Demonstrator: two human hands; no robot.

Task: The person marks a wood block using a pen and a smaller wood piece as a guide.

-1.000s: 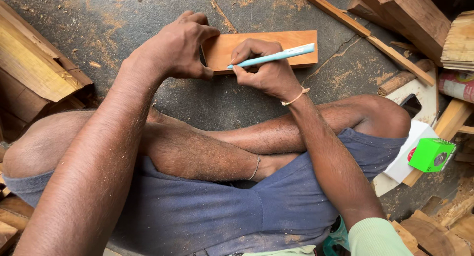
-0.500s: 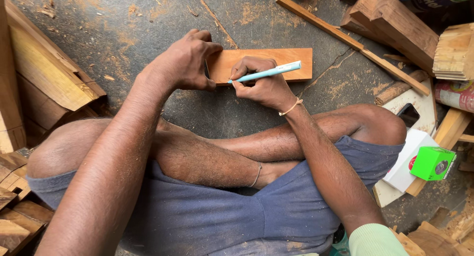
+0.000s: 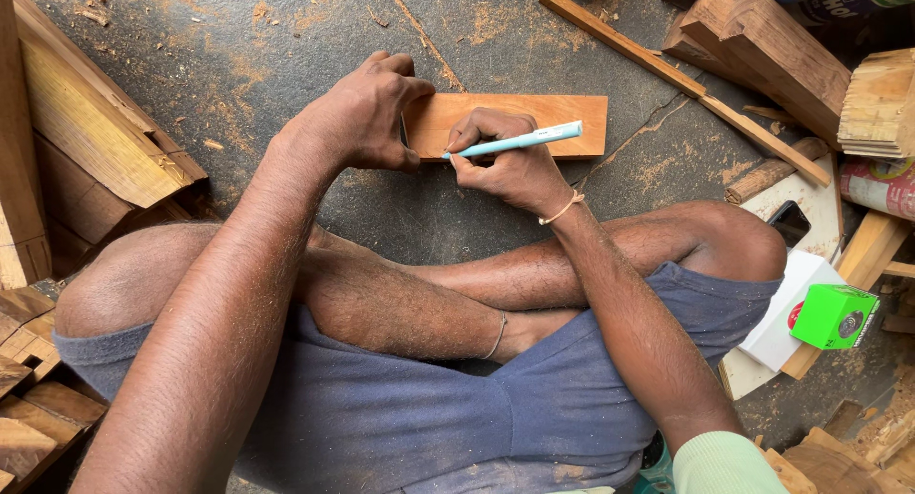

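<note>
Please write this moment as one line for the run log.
left hand: presses wooden board on floor | right hand: holds light-blue pen, tip on board

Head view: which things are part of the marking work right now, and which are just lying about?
In use:
left hand steadying the small wooden board
right hand holding the light blue pen

Lying about:
long wooden strip
green box
white box
stacked wood offcuts
</note>
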